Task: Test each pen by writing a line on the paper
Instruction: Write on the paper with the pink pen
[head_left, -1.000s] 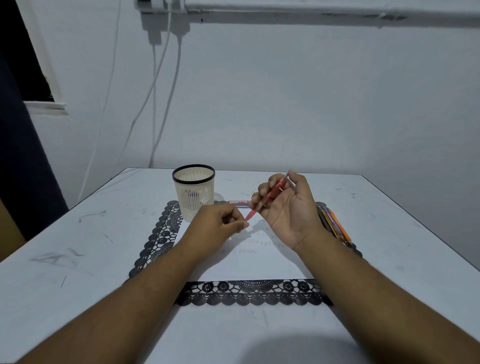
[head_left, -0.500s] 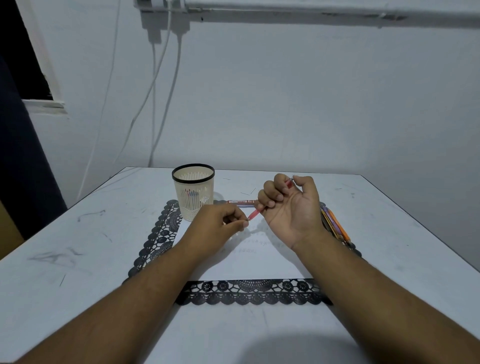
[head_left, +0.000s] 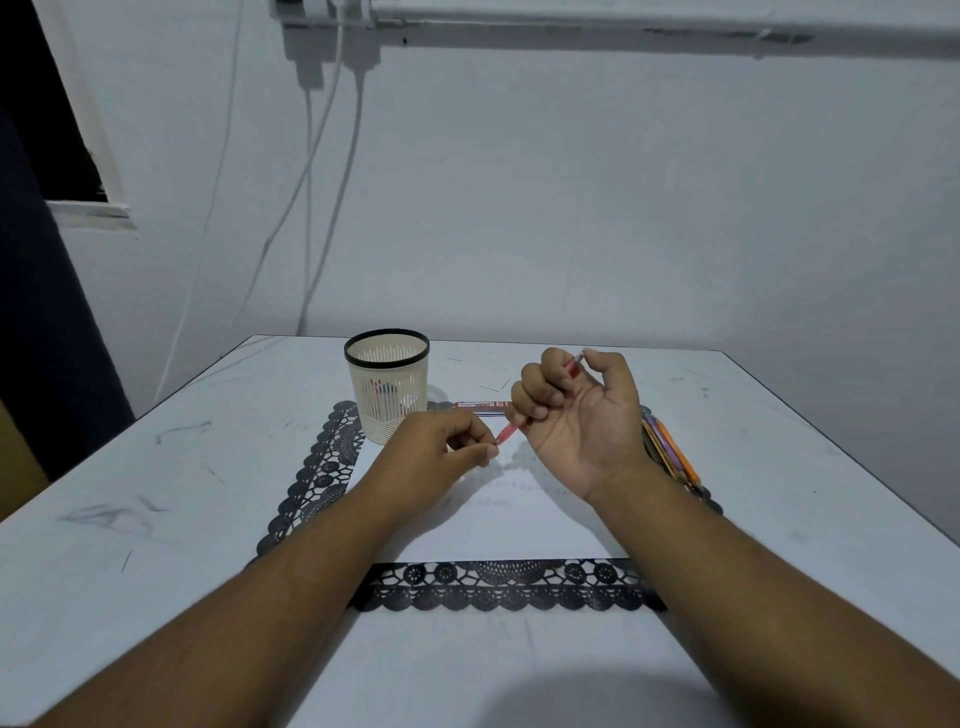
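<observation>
The red pen (head_left: 540, 402) is held in the air above the paper (head_left: 519, 519), its long axis running on a diagonal from lower left, near the person, up to the far right. The right hand (head_left: 576, 415) is turned palm up with its fingers curled round the barrel, so only two stretches of the pen show: a short red length below the little finger and the far end poking out between forefinger and thumb. The middle of the barrel is hidden inside the fist. The left hand (head_left: 436, 457) pinches the pen's lower left tip between thumb and forefinger, the other fingers loosely curled beneath. Whether that pinched end carries a cap or the bare nib is too small to make out.

The paper lies on a black lace mat (head_left: 498, 590) in the middle of the white surface (head_left: 156, 493); faint written lines show on the sheet just below the hands, unreadable. A second red pen (head_left: 480, 406) lies flat beyond the hands, long axis running left to right, its right end hidden behind the right hand's fingers. A bundle of pens (head_left: 670, 452) in orange and purple lies on the mat's right edge, pointing away from the person, partly covered by the right wrist. A cream mesh cup (head_left: 387, 384) with a black rim stands upright at the mat's far left corner, with pens dimly visible through its slats.
</observation>
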